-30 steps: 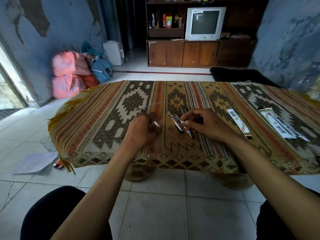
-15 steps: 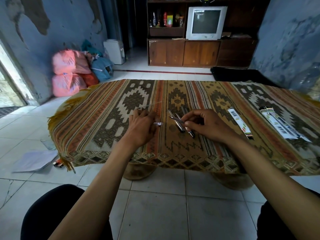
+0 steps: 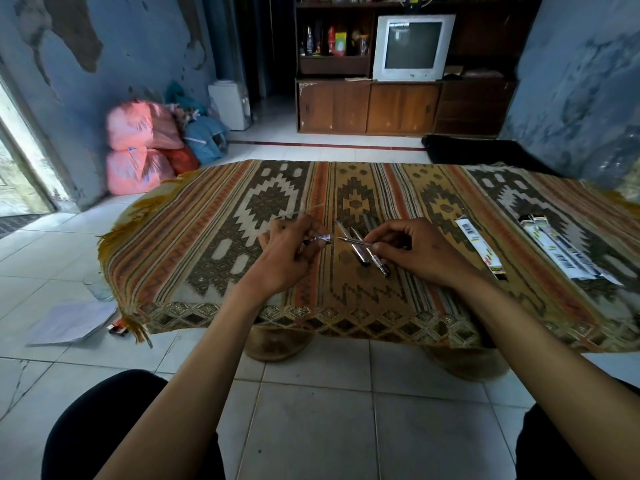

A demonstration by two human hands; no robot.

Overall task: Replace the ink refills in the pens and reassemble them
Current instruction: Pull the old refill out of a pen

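Observation:
My left hand (image 3: 289, 251) grips a short pen barrel (image 3: 320, 239) whose open end points right. My right hand (image 3: 414, 249) pinches a thin ink refill (image 3: 355, 241) with its tip pointing left, a short gap from the barrel's end. Both hands hover over the patterned cloth on the low table (image 3: 207, 237). Under the refill, two pens (image 3: 363, 251) lie side by side on the cloth. A thin clear tube (image 3: 306, 208) lies just beyond my left hand.
Refill packets lie to the right: one narrow packet (image 3: 479, 249) and a bundle (image 3: 561, 252) near the table's right end. On the tiled floor at the left are papers (image 3: 71, 322), a glass (image 3: 98, 289) and a small box (image 3: 117, 329).
My left hand has turned the barrel so that its end sticks out to the right toward the refill tip. My right hand has barely moved.

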